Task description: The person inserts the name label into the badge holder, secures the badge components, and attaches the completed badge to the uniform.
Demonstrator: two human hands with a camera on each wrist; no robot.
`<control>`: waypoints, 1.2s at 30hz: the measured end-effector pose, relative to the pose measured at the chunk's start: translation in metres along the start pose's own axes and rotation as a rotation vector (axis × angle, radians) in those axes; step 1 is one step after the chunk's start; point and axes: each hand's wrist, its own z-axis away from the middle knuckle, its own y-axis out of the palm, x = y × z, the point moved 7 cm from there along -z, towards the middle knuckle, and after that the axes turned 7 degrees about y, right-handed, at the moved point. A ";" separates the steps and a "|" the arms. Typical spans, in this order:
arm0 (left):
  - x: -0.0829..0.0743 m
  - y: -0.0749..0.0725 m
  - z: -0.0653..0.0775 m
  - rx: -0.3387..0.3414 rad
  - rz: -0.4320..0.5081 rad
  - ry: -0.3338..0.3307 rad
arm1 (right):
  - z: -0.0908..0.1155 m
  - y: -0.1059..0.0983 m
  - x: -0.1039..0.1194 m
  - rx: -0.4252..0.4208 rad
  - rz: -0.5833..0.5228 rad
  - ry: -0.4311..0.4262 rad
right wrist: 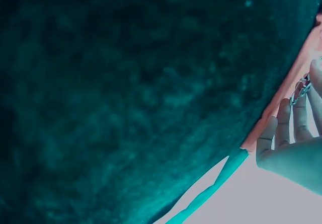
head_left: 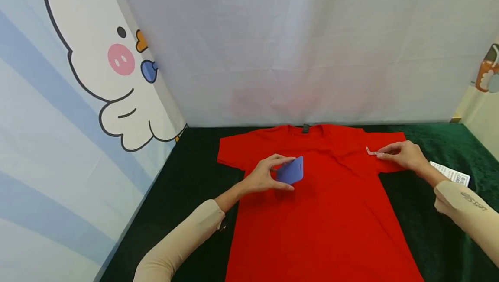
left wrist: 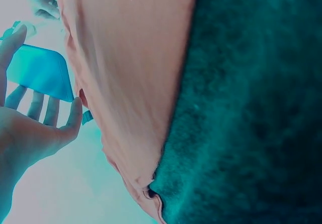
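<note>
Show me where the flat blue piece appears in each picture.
Head: the flat blue piece is right of and below centre, in the left hand.
Left wrist: upper half, at the left edge, looking turquoise.
Right wrist: not in it.
Shared landmark: the red shirt, pinkish in both wrist views.

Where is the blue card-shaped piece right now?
In the head view, the blue card-shaped piece is just right of the picture's middle, held by the left hand over the upper part of the red shirt.

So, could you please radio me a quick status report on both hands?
Left hand holds flat blue item above red T-shirt. Right hand pinches small pale item. Printed white card near right hand, not between hands.
</note>
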 end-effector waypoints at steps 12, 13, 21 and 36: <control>-0.002 0.005 -0.004 0.005 -0.006 0.008 | 0.002 -0.002 -0.012 0.036 0.023 0.023; -0.002 0.005 -0.005 0.005 -0.007 0.010 | 0.002 -0.003 -0.012 0.037 0.020 0.019; -0.002 0.006 -0.006 -0.003 -0.007 0.018 | 0.004 -0.011 0.006 0.020 0.021 -0.041; -0.009 0.005 -0.013 -0.063 -0.090 -0.009 | 0.028 0.031 0.100 0.077 -0.197 -0.226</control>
